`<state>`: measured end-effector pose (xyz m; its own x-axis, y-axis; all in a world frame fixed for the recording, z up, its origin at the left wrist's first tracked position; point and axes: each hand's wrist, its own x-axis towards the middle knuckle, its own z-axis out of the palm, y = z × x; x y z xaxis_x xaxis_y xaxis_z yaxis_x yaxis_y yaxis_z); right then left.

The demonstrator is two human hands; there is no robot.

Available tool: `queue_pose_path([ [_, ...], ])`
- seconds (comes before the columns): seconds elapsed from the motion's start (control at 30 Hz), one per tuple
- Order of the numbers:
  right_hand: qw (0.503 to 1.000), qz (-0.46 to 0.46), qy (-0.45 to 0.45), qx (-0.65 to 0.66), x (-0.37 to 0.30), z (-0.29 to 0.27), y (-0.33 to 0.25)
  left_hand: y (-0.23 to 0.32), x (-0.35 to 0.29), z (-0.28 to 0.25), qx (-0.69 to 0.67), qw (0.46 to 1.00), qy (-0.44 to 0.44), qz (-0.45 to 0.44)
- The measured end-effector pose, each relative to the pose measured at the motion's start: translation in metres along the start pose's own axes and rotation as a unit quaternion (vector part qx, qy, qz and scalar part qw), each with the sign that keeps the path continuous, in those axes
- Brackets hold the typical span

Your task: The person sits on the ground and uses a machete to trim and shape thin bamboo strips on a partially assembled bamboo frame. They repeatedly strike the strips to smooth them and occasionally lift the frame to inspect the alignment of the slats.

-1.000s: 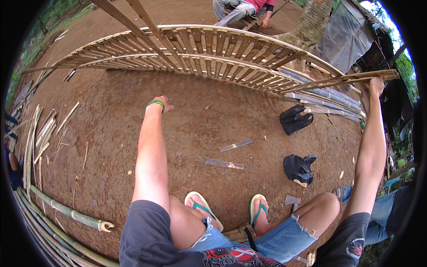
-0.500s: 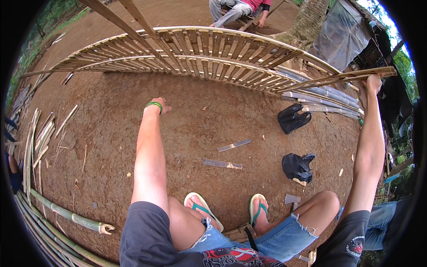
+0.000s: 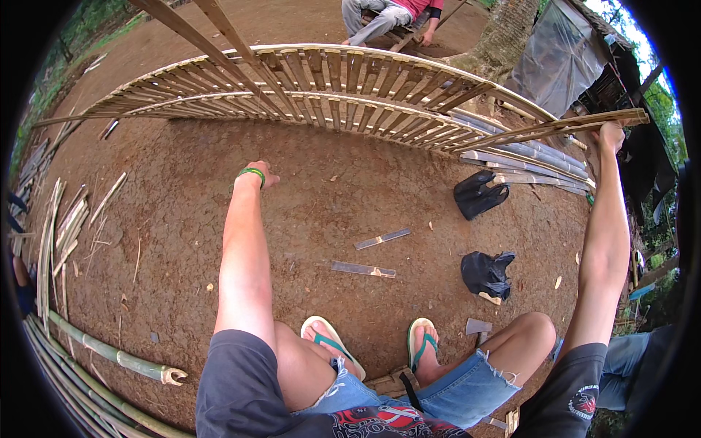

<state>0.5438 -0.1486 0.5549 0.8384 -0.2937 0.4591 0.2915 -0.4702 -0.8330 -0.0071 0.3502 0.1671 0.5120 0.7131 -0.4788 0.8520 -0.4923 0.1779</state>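
Right hand: a bare right hand [image 3: 610, 136], at two o'clock near the rim, is on the pale-brown wooden end bars [image 3: 540, 132], fingers folded round them.
Left hand: a bare left hand [image 3: 267, 175] with a green wristband [image 3: 252, 171] is held out toward ten o'clock; its fingers are foreshortened, so I cannot tell whether they are spread or pressed together.
Slatted frame: the long brown bamboo frame with two pale rails [image 3: 314, 69] arcs from ten o'clock through twelve to two, ending at those bars.
Poles: grey round bamboo poles [image 3: 556, 158] lie on the ground at two o'clock.
Bags: one crumpled black plastic bag [image 3: 480, 196] sits at three o'clock, another [image 3: 485, 274] at four.
Flat strips: two dark, narrow strips [image 3: 364, 269] lie near the centre, toward six o'clock.
Green pole: a thick green bamboo pole [image 3: 113, 348] lies at eight o'clock.
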Motion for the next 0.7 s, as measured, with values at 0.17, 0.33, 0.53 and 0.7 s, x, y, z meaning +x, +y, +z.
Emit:
queue_pose_path([
  [0.17,1.000,0.005,0.006,0.012,-0.003,0.005,0.004,-0.004,0.000,-0.003,-0.014,1.000,-0.017,-0.013],
  [0.33,1.000,-0.017,0.010,-0.015,0.031,0.003,0.016,0.002,-0.002,-0.002,-0.017,1.000,-0.010,-0.002],
  [0.53,1.000,-0.012,-0.003,-0.008,0.021,0.003,0.018,0.003,-0.007,-0.007,-0.014,1.000,-0.015,-0.004],
  [0.7,1.000,0.007,-0.001,0.011,0.005,-0.002,0.008,0.005,-0.011,-0.009,-0.016,1.000,-0.007,-0.007],
])
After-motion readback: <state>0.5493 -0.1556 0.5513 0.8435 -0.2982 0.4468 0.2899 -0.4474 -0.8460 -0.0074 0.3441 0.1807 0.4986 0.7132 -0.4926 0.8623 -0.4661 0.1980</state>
